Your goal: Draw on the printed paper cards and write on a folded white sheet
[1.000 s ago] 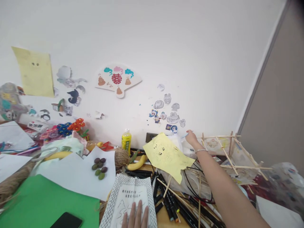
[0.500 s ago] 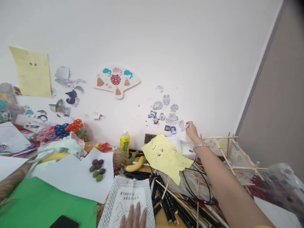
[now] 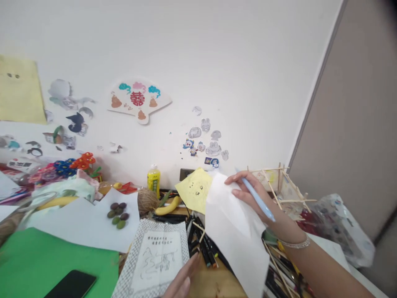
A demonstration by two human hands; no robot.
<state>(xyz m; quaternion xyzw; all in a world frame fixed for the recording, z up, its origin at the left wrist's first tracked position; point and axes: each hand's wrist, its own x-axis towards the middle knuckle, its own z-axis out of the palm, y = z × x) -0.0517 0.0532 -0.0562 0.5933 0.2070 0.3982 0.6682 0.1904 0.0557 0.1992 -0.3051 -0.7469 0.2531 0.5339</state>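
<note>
My right hand [image 3: 248, 188], with a beaded bracelet at the wrist, pinches the top of a white sheet of paper [image 3: 234, 240]. A light blue pen [image 3: 259, 200] is tucked across the same hand. The sheet hangs slanted over the desk and covers part of a yellow paper [image 3: 194, 190] with small faces drawn on it. At the bottom middle, my left hand [image 3: 182, 279] has its fingers stretched out and holds nothing. It is beside the lower right edge of a patterned-border drawing [image 3: 158, 256], partly cut off by the frame.
Black markers [image 3: 203, 244] and wooden sticks lie behind the sheet. A black phone [image 3: 72, 283] rests on green paper [image 3: 27, 260]. Olives [image 3: 118, 215], a banana [image 3: 167, 207], twine [image 3: 147, 201] and a yellow bottle [image 3: 154, 180] stand further back. A stick frame [image 3: 290, 190] is at right.
My right hand has come back from the wall, now holding a white sheet as well as the pen. My left hand has slid right, off the drawing's middle. The view has turned right.
</note>
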